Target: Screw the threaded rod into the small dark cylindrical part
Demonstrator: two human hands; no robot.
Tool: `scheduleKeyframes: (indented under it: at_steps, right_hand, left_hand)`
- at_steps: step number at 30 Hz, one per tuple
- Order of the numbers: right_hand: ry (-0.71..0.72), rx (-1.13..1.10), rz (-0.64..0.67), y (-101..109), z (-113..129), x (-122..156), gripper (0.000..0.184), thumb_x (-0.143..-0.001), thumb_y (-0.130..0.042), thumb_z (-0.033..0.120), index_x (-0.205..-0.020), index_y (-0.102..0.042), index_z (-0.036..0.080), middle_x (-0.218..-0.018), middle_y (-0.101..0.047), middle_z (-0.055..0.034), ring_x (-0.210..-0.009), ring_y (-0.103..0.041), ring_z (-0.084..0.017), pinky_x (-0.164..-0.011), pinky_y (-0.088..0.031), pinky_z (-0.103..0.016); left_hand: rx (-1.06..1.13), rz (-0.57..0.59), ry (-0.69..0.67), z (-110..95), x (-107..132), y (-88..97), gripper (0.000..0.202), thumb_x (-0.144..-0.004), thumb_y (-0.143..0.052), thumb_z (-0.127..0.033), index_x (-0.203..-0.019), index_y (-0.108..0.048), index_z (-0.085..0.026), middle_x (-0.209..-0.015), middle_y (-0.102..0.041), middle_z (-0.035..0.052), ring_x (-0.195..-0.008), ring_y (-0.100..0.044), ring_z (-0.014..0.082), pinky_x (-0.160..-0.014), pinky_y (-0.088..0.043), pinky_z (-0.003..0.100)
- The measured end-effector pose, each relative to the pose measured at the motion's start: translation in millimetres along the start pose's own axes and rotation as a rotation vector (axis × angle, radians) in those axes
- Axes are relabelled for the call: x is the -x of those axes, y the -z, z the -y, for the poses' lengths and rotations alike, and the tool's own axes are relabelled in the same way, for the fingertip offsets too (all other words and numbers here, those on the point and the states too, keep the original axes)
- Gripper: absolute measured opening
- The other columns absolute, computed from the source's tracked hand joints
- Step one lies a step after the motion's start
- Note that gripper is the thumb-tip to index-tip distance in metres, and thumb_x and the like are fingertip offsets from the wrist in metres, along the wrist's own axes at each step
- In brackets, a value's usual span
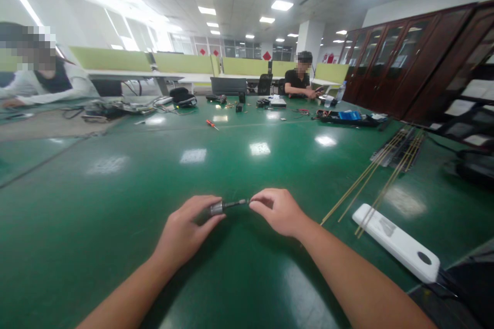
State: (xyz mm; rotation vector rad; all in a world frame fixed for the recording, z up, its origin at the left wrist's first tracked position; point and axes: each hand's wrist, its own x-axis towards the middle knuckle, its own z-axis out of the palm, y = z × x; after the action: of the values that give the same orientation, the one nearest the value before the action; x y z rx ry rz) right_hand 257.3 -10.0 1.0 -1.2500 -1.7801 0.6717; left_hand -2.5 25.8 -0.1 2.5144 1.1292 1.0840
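My left hand (190, 226) grips a small silver cylinder with a thin dark shaft (217, 208) between thumb and fingers. The shaft points right, a little above the green tabletop, and has a lighter collar-like tip. Right at that tip, the thumb and fingertips of my right hand (280, 211) are pinched together. Whatever is between them is too small to name. I cannot tell whether they touch the shaft end or sit just beyond it.
Long thin brass-coloured rods (365, 180) lie at the right, partly over a long white device (397, 241). A red-handled screwdriver (211, 124) lies further back. Beyond are a black tray (347, 119), a black pouch (183, 97) and cables. Two people sit at the far sides.
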Motion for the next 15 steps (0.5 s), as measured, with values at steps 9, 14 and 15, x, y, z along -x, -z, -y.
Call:
scheduleKeyframes:
  at_steps: [9,14,15]
  right_hand:
    - [-0.102,-0.162,-0.035,4.8,-13.6,-4.3,0.049,-0.100,-0.041,0.046,-0.065,-0.058,0.017,-0.054,-0.054,0.0022,-0.053,-0.054,-0.012,-0.058,-0.040,-0.023]
    - [-0.124,-0.152,-0.033,4.4,-17.9,-4.6,0.048,-0.100,-0.042,0.047,-0.067,-0.059,0.016,-0.055,-0.054,0.0021,-0.053,-0.055,-0.011,-0.058,-0.040,-0.023]
    - [-0.122,-0.150,-0.031,3.8,-18.3,-4.6,0.048,-0.100,-0.042,0.047,-0.068,-0.059,0.016,-0.055,-0.054,0.0021,-0.053,-0.055,-0.011,-0.058,-0.041,-0.023]
  left_hand:
    - [0.579,-0.239,0.702,7.6,-8.5,-2.8,0.059,-0.075,-0.075,-0.051,-0.125,-0.063,-0.021,-0.116,-0.071,0.0057,-0.099,-0.068,0.0196,-0.091,-0.054,0.028]
    - [0.824,-0.299,0.805,19.0,-1.9,22.0,0.042,-0.072,-0.083,-0.035,-0.108,-0.070,-0.016,-0.108,-0.074,0.0044,-0.090,-0.070,0.0129,-0.078,-0.058,0.017]
    - [0.814,-0.289,0.772,24.1,3.5,30.8,0.038,-0.074,-0.082,-0.033,-0.106,-0.070,-0.016,-0.104,-0.075,0.0042,-0.088,-0.071,0.0132,-0.076,-0.059,0.018]
